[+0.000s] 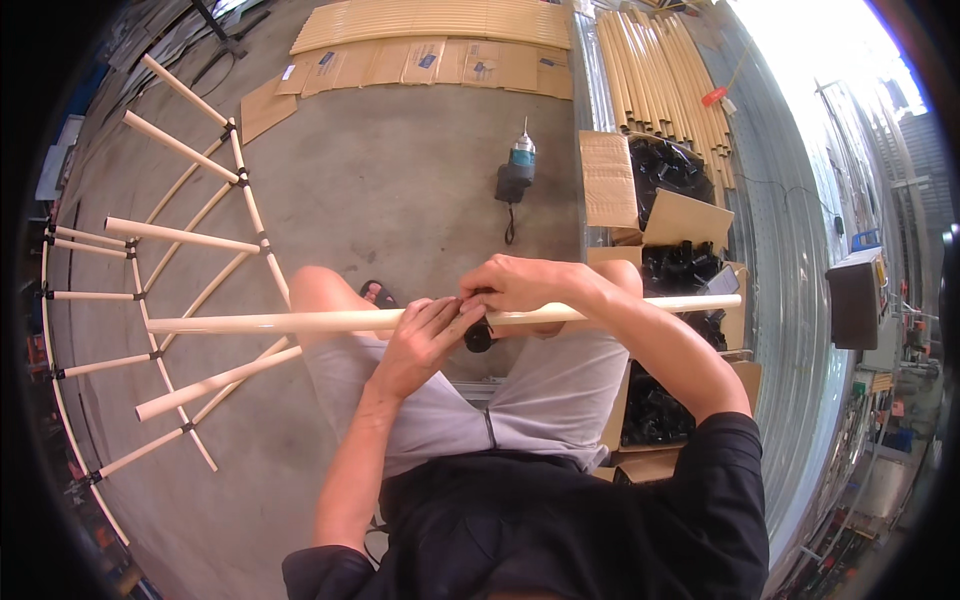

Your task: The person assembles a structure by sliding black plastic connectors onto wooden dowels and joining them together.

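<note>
A long cream pipe (270,322) lies crosswise over my thighs, its ends pointing left and right. Near its middle a black pipe joint (479,338) sits around it, with a round socket facing me. My left hand (422,342) is closed over the pipe and the joint's left side. From above, my right hand (512,284) bends its fingers in against the joint's top. The fingertips of both hands meet there and partly cover the joint. Whether a small fastener is between them I cannot make out.
A frame of cream pipes and black joints (243,178) stands at left. A teal cordless drill (519,168) is on the floor ahead. Open cartons at right hold black joints (668,168). Cream pipes lie stacked at the back right (655,75) and across the far side (430,25).
</note>
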`<action>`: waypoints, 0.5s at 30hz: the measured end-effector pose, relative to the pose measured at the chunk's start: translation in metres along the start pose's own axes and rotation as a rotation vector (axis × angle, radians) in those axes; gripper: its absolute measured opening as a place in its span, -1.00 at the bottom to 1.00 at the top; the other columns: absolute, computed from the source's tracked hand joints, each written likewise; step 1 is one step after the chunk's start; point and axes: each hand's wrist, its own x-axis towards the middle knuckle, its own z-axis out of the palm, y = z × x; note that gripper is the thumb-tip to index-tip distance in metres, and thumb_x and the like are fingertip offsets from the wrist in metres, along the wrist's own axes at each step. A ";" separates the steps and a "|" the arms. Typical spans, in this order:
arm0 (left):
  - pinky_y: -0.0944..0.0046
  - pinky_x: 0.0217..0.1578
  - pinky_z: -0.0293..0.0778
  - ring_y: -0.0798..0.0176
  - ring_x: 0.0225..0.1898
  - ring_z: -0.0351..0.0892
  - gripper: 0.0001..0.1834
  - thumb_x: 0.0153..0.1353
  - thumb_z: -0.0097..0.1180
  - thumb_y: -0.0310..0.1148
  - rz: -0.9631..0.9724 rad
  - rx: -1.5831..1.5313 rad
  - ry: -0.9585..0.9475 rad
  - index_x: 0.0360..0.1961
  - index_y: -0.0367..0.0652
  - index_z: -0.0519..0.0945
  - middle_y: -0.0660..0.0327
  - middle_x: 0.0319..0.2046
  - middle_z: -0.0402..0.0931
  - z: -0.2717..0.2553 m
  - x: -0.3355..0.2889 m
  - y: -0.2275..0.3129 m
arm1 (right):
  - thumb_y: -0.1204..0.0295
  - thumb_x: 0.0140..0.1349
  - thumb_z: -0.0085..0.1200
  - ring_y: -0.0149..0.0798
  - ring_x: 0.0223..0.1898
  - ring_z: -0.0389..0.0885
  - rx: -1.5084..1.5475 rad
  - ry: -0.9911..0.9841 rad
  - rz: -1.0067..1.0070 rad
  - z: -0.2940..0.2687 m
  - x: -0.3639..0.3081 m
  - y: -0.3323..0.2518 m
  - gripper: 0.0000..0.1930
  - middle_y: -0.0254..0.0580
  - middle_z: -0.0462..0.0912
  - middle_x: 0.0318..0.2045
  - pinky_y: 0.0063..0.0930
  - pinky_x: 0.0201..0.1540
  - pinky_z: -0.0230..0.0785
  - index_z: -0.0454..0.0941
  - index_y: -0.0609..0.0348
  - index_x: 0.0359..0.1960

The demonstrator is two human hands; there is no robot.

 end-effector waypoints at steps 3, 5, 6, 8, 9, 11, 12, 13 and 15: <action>0.04 0.04 0.46 0.07 -0.02 0.63 -0.34 0.09 0.31 -0.47 -0.033 -0.035 0.002 0.30 -0.11 0.53 0.11 -0.11 0.65 -0.001 0.001 -0.003 | 0.44 0.36 0.03 -0.04 -0.26 0.69 0.006 0.000 0.020 -0.004 -0.003 -0.007 -0.81 -0.01 0.72 -0.33 -0.22 -0.17 0.48 0.62 0.24 -0.11; 0.05 0.03 0.46 0.06 -0.02 0.63 -0.34 0.07 0.31 -0.51 -0.048 -0.066 -0.011 0.28 -0.15 0.53 0.10 -0.09 0.66 -0.002 0.001 -0.004 | 0.42 0.38 0.02 0.02 -0.25 0.68 0.106 -0.018 0.058 -0.013 -0.011 -0.019 -0.81 0.02 0.72 -0.32 -0.20 -0.17 0.48 0.62 0.26 -0.13; 0.05 0.02 0.47 0.06 -0.01 0.64 -0.34 0.05 0.32 -0.55 -0.047 -0.078 -0.027 0.27 -0.18 0.54 0.09 -0.07 0.66 -0.006 0.004 -0.003 | 0.42 0.38 0.01 0.01 -0.26 0.67 0.104 -0.041 0.070 -0.014 -0.010 -0.017 -0.81 0.01 0.71 -0.33 -0.20 -0.17 0.47 0.61 0.25 -0.12; 0.05 0.02 0.46 0.05 -0.02 0.64 -0.34 0.06 0.31 -0.55 -0.037 -0.084 -0.026 0.27 -0.19 0.53 0.09 -0.08 0.66 -0.006 0.004 -0.002 | 0.42 0.39 -0.01 0.01 -0.27 0.66 0.100 -0.085 0.096 -0.012 -0.006 -0.009 -0.80 -0.01 0.71 -0.34 -0.21 -0.16 0.47 0.60 0.24 -0.11; 0.05 0.02 0.46 0.06 -0.03 0.63 -0.34 0.08 0.29 -0.51 -0.031 -0.075 -0.013 0.29 -0.18 0.52 0.10 -0.11 0.65 -0.004 0.003 -0.003 | 0.43 0.38 -0.01 -0.03 -0.28 0.66 0.052 -0.070 0.072 -0.010 -0.003 -0.009 -0.81 -0.03 0.70 -0.35 -0.22 -0.17 0.47 0.60 0.23 -0.10; 0.05 0.03 0.45 0.06 -0.05 0.63 -0.34 0.11 0.27 -0.48 -0.025 -0.069 -0.003 0.32 -0.16 0.50 0.12 -0.13 0.64 -0.003 0.002 -0.003 | 0.44 0.38 -0.02 -0.12 -0.31 0.65 -0.044 -0.038 0.024 -0.007 0.001 -0.009 -0.81 -0.08 0.69 -0.38 -0.25 -0.19 0.46 0.59 0.22 -0.10; 0.05 0.03 0.45 0.06 -0.05 0.63 -0.34 0.12 0.26 -0.48 -0.025 -0.071 -0.005 0.32 -0.16 0.50 0.11 -0.13 0.65 -0.004 0.002 -0.003 | 0.44 0.37 -0.01 -0.15 -0.32 0.64 -0.057 -0.060 0.050 -0.009 0.002 -0.011 -0.81 -0.10 0.69 -0.39 -0.26 -0.19 0.46 0.59 0.22 -0.09; 0.05 0.03 0.45 0.06 -0.05 0.63 -0.33 0.12 0.26 -0.48 -0.025 -0.073 -0.007 0.33 -0.16 0.49 0.11 -0.13 0.65 -0.005 0.002 -0.003 | 0.44 0.37 -0.01 -0.18 -0.33 0.63 -0.070 -0.082 0.076 -0.014 0.002 -0.016 -0.81 -0.12 0.69 -0.39 -0.27 -0.19 0.46 0.59 0.21 -0.09; 0.06 0.04 0.45 0.05 -0.01 0.63 -0.32 0.08 0.30 -0.54 -0.051 -0.077 -0.016 0.31 -0.19 0.50 0.07 -0.09 0.66 -0.004 0.002 -0.004 | 0.44 0.36 -0.01 -0.21 -0.35 0.61 -0.017 -0.083 0.097 -0.017 -0.001 -0.019 -0.81 -0.14 0.68 -0.41 -0.28 -0.20 0.45 0.60 0.21 -0.10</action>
